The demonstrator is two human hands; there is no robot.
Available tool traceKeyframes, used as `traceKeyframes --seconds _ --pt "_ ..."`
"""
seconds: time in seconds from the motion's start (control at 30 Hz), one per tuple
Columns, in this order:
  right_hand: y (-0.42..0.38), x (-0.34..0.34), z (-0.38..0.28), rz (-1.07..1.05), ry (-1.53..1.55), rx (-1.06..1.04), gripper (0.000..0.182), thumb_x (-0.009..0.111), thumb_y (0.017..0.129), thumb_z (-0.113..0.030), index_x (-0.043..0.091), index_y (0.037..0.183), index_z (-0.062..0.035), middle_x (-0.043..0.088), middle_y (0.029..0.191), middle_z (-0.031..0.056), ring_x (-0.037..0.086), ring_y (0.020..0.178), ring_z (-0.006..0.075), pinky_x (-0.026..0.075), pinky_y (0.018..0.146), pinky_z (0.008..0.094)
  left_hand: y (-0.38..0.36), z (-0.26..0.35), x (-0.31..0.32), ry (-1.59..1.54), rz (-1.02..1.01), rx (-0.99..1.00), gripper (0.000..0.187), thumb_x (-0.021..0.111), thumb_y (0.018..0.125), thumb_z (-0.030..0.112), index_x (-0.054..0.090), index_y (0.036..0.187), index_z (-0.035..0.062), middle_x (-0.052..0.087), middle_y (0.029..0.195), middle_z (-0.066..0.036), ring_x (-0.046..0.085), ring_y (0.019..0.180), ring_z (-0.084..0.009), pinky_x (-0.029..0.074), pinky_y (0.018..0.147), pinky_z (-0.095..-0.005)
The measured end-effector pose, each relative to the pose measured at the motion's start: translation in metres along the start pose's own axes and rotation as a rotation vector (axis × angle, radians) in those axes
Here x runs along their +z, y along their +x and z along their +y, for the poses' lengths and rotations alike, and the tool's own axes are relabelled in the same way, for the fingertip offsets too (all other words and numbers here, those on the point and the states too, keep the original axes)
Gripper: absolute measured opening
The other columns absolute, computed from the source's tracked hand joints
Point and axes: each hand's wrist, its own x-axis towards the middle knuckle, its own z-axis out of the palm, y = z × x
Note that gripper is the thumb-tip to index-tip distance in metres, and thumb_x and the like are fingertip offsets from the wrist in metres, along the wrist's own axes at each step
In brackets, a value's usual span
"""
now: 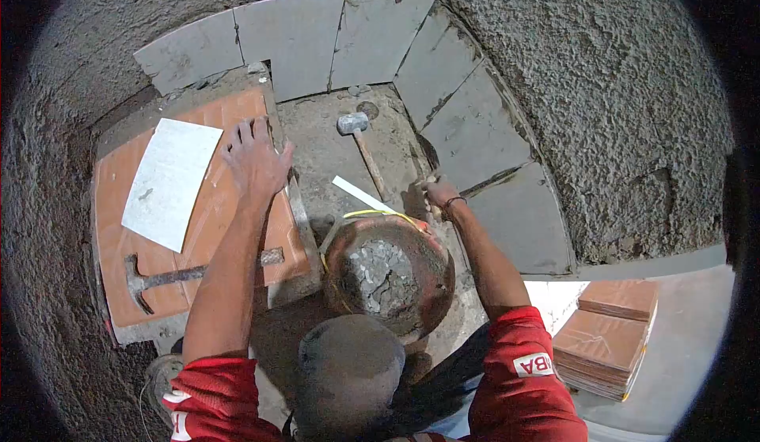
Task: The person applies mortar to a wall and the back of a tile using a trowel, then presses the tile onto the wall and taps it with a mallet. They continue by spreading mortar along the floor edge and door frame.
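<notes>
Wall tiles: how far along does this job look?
Done, it seems: a row of grey tiles stands against the rough wall, which is bare above them. In hand: the left hand rests spread on the orange surface; the right hand is low beside the row, its grip unclear. Probably left: the loose white piece lies unset, grey mix sits in the pan, stacked tiles lie alongside.

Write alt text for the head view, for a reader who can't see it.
A person's left hand rests open on orange tiles, beside a white tile and a hammer; the right hand is by grey wall tiles, near a mallet and a basin of grey mix.
</notes>
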Motion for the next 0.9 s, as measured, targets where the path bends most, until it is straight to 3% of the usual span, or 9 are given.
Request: traceKeyframes --seconds 0.07,0.13,0.23,0.3,0.37,0.5,0.57,0.9 --pt "0.004 0.009 -0.011 0.039 -0.049 0.011 0.045 0.066 0.092 -0.032 0.061 0.119 0.0028 0.072 0.096 0.0193 0.071 0.087 0.0305 0.055 0.076 0.047 0.0 0.001 0.001 -0.003 0.013 0.005 0.067 0.068 0.088 0.047 0.055 0.139 0.0051 0.052 0.14 -0.017 0.043 0.137 -0.0365 0.032 0.108 -0.0604" --pt "0.031 0.034 0.003 0.132 0.179 0.017 0.06 0.07 0.087 -0.041 0.066 0.118 0.0103 0.071 0.114 0.0339 0.07 0.11 0.045 0.055 0.091 0.0494 0.001 0.002 0.002 0.018 0.01 -0.001 0.067 0.068 0.088 0.046 0.055 0.139 0.0057 0.052 0.139 -0.017 0.043 0.136 -0.0365 0.032 0.108 -0.0601" --pt "0.011 0.033 -0.023 0.187 0.21 -0.032 0.063 0.071 0.088 -0.042 0.063 0.119 0.0124 0.07 0.115 0.0344 0.07 0.109 0.0459 0.056 0.091 0.0507 0.002 0.0 0.007 0.047 0.028 0.008 0.065 0.068 0.088 0.045 0.055 0.139 0.0069 0.053 0.137 -0.017 0.044 0.136 -0.0366 0.032 0.109 -0.06" --pt "0.016 0.03 -0.027 0.111 0.091 -0.017 0.061 0.071 0.089 -0.041 0.064 0.117 0.0122 0.07 0.114 0.0341 0.07 0.109 0.0462 0.056 0.09 0.0511 0.002 0.0 0.007 0.058 0.047 0.026 0.065 0.068 0.088 0.045 0.055 0.139 0.0075 0.053 0.137 -0.017 0.044 0.135 -0.0366 0.032 0.109 -0.0602" --pt "0.016 0.031 -0.03 0.111 0.061 0.041 0.057 0.072 0.088 -0.038 0.065 0.117 0.0109 0.071 0.114 0.0329 0.07 0.11 0.0462 0.057 0.09 0.0508 0.004 0.001 0.007 0.036 -0.017 -0.007 0.074 0.07 0.087 0.05 0.054 0.143 0.0042 0.051 0.145 -0.019 0.04 0.139 -0.0374 0.028 0.11 -0.0598" --pt "0.071 0.05 -0.001 0.065 0.015 0.08 0.055 0.072 0.088 -0.038 0.064 0.118 0.0087 0.071 0.117 0.0313 0.069 0.112 0.0461 0.057 0.091 0.0507 0.003 0.0 0.01 0.04 -0.004 0.0 0.073 0.069 0.087 0.049 0.054 0.143 0.0038 0.05 0.146 -0.02 0.04 0.14 -0.0376 0.027 0.111 -0.0602" --pt "0.088 0.054 0.0 0.21 -0.035 -0.033 0.05 0.066 0.088 -0.035 0.066 0.108 0.0107 0.073 0.104 0.0308 0.071 0.104 0.0453 0.055 0.086 0.0511 0.003 0.002 0.009 0.047 0.007 0.004 0.071 0.069 0.087 0.046 0.054 0.142 0.0039 0.049 0.146 -0.02 0.04 0.14 -0.0382 0.028 0.11 -0.0607" --pt "0.128 0.043 -0.059 0.139 0.085 0.018 0.051 0.07 0.09 -0.034 0.061 0.119 0.0061 0.069 0.116 0.0319 0.067 0.112 0.0478 0.054 0.093 0.0535 0.005 0.005 0.009 0.038 0.017 0.015 0.073 0.069 0.086 0.042 0.051 0.146 0.0057 0.049 0.141 -0.019 0.04 0.137 -0.0372 0.028 0.11 -0.0607"
